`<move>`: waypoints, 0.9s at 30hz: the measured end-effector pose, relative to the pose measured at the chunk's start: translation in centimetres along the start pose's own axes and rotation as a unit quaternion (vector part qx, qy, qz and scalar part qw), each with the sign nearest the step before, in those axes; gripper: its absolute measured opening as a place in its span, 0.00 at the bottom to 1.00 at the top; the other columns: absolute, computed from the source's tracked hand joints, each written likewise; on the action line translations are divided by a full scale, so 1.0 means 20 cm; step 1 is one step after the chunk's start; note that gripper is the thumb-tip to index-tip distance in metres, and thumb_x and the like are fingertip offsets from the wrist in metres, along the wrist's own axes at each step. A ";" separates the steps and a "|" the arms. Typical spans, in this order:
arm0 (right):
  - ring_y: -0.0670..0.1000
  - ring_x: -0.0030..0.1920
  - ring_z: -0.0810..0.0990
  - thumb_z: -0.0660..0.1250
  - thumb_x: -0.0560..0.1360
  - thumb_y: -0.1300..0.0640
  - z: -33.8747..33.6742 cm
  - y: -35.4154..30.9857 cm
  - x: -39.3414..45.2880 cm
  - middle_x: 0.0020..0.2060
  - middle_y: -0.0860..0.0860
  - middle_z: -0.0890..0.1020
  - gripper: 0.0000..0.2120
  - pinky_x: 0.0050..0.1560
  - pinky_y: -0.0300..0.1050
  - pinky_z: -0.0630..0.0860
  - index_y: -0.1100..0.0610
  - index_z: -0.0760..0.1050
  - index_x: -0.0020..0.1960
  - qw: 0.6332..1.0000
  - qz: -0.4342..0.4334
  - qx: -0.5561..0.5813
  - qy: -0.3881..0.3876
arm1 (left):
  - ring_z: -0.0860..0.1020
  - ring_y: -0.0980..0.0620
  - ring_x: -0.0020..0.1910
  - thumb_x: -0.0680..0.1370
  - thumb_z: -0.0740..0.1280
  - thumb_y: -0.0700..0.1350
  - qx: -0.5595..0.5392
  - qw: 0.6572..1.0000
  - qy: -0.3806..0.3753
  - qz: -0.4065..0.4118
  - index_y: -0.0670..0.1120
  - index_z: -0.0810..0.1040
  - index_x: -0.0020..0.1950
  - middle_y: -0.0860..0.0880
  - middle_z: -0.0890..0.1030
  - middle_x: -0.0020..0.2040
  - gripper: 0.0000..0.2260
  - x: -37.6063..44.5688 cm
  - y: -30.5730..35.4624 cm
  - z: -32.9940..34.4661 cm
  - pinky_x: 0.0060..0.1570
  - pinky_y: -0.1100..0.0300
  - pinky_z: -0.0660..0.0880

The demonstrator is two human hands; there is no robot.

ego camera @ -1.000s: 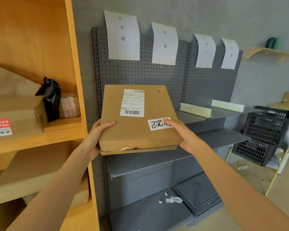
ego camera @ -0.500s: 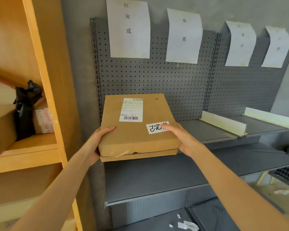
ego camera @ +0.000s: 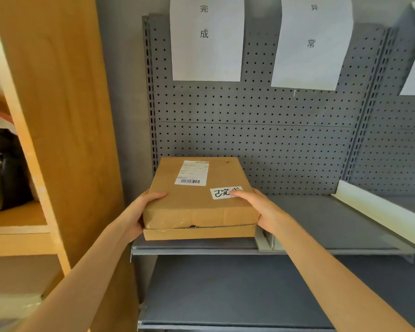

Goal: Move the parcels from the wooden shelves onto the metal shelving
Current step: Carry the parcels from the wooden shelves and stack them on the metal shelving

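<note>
Partly hidden: undersides of both hands, tucked beneath the parcel (ego camera: 199, 200); whether its base rests on the metal shelf (ego camera: 321, 226) or hangs just above cannot be told. The handwritten sticker (ego camera: 222, 193) is partly covered by the right thumb. Far beyond the left hand (ego camera: 139, 214), a black item (ego camera: 9, 168) on the wooden shelves (ego camera: 58, 116) is cut off and unclear.

Parcel: flat cardboard box, long axis running away from the person toward the pegboard (ego camera: 261, 140), barcode label (ego camera: 193, 173) face up.

Hands: left hand grips the near left corner, thumb on top; right hand (ego camera: 261, 209) grips the near right corner, thumb laid over the lid.
</note>
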State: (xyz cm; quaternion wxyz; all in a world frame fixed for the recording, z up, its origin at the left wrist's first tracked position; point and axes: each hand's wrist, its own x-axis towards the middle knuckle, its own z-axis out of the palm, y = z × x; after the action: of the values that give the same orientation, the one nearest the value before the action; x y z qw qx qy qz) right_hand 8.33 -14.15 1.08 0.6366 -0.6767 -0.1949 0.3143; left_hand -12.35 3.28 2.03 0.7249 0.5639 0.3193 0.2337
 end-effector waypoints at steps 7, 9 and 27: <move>0.53 0.55 0.80 0.81 0.58 0.47 -0.04 0.03 0.22 0.58 0.52 0.80 0.45 0.60 0.55 0.76 0.50 0.66 0.71 0.999 0.020 -0.029 -0.004 | 0.78 0.46 0.48 0.74 0.69 0.46 0.026 0.999 -0.009 -0.021 0.48 0.74 0.57 0.43 0.80 0.51 0.12 0.23 -0.02 0.03 0.46 0.54 0.75; 0.53 0.55 0.80 0.80 0.61 0.49 -0.03 0.05 0.26 0.58 0.52 0.80 0.44 0.58 0.53 0.77 0.51 0.64 0.72 0.999 0.033 -0.030 -0.008 | 0.78 0.45 0.49 0.74 0.69 0.45 0.029 0.999 -0.010 -0.034 0.48 0.75 0.58 0.43 0.81 0.51 0.13 0.29 -0.03 0.02 0.48 0.53 0.75; 0.54 0.59 0.76 0.76 0.67 0.47 0.00 0.07 0.38 0.63 0.53 0.74 0.45 0.61 0.53 0.74 0.51 0.55 0.76 0.989 0.035 -0.144 0.014 | 0.75 0.43 0.52 0.71 0.73 0.48 0.156 0.984 -0.007 -0.079 0.50 0.56 0.74 0.43 0.73 0.54 0.37 0.55 -0.03 -0.01 0.48 0.51 0.75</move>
State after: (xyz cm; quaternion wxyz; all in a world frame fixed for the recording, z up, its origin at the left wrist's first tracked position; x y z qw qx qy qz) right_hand 13.61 -9.28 -1.59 0.5238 -0.7721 -0.2050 0.2958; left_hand -4.97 11.05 -0.74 0.6465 0.6447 0.3903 0.1184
